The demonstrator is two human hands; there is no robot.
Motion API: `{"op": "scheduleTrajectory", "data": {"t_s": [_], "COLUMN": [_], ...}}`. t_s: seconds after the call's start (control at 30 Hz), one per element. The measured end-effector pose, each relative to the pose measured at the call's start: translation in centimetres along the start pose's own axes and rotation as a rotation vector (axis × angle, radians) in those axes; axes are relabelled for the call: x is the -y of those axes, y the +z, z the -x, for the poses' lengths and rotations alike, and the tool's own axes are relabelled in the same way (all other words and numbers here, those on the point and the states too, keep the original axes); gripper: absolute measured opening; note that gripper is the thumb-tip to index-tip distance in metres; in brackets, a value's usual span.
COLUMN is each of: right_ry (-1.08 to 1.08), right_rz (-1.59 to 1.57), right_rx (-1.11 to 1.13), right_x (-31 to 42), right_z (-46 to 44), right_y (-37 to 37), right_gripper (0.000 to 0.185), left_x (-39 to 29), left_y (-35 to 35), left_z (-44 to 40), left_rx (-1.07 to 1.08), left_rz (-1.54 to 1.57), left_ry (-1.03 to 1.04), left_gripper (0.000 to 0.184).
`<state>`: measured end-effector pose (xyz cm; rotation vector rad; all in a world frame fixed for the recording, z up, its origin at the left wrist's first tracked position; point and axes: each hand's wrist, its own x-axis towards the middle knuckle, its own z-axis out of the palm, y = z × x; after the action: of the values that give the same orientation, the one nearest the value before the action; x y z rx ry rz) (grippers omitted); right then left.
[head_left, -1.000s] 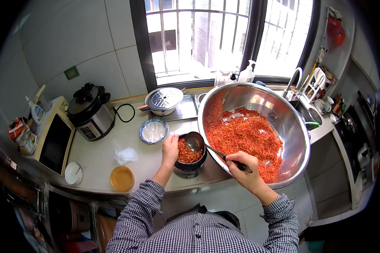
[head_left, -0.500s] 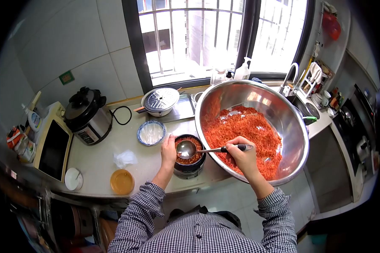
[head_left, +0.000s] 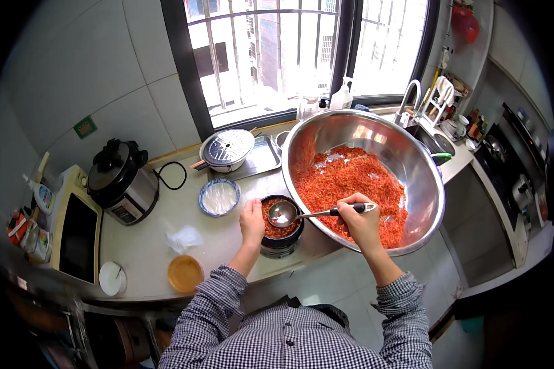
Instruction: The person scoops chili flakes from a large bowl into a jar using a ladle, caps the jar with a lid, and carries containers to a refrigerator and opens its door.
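Observation:
A dark jar point(head_left: 279, 245) filled high with chopped red chili stands near the counter's front edge. My left hand point(head_left: 252, 222) rests against the jar's left side, fingers along its rim. In my right hand point(head_left: 358, 220) is the black handle of a metal ladle point(head_left: 282, 214), its bowl over the chili in the jar. Right of the jar, a large steel basin point(head_left: 434, 212) holds a heap of chopped red chili point(head_left: 351, 184); my right hand is above its lower left rim.
On the counter point(head_left: 144, 258) are a blue-rimmed bowl point(head_left: 219, 197), a crumpled plastic bag point(head_left: 184, 238), an orange-brown lid point(head_left: 185, 274), a white cup point(head_left: 112, 278), a pressure cooker point(head_left: 122, 184), a lidded pot point(head_left: 228, 150) and a microwave point(head_left: 77, 237). The sink point(head_left: 434, 144) is behind right.
The ladle turned from bowl-down to bowl-up over the jar, its handle now more level. My right hand moved up slightly. The whole view also shifted.

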<state>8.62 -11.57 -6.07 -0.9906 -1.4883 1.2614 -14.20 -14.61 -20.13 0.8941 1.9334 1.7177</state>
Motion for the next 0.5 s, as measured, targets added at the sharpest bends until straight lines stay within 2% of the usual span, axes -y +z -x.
{"op": "scheduleTrajectory", "data": {"t_s": [0.13, 0.33, 0.43, 0.5], "right_ry": [0.045, 0.059, 0.093, 0.113], "right_rz": [0.006, -0.01, -0.038, -0.058], "right_rx": [-0.019, -0.035, -0.064, -0.066], "right_x": [-0.8, 1.8, 1.7, 0.9], "right_z": [-0.2, 1.6, 1.8, 1.6], "right_y": [0.0, 1.3, 1.9, 2.4], "right_gripper": [0.009, 0.01, 0.01, 0.01], "left_x": [-0.1, 0.8, 1.8, 1.9], "left_y": [0.0, -0.3, -0.1, 0.4], "left_z": [0.0, -1.2, -2.6, -3.1], "left_rx": [0.009, 0.091, 0.175, 0.187], "left_rz": [-0.051, 0.0, 0.081, 0.068], "left_ry": [0.001, 0.022, -0.069, -0.001], "left_gripper": [0.033, 0.031, 0.03, 0.031]}}
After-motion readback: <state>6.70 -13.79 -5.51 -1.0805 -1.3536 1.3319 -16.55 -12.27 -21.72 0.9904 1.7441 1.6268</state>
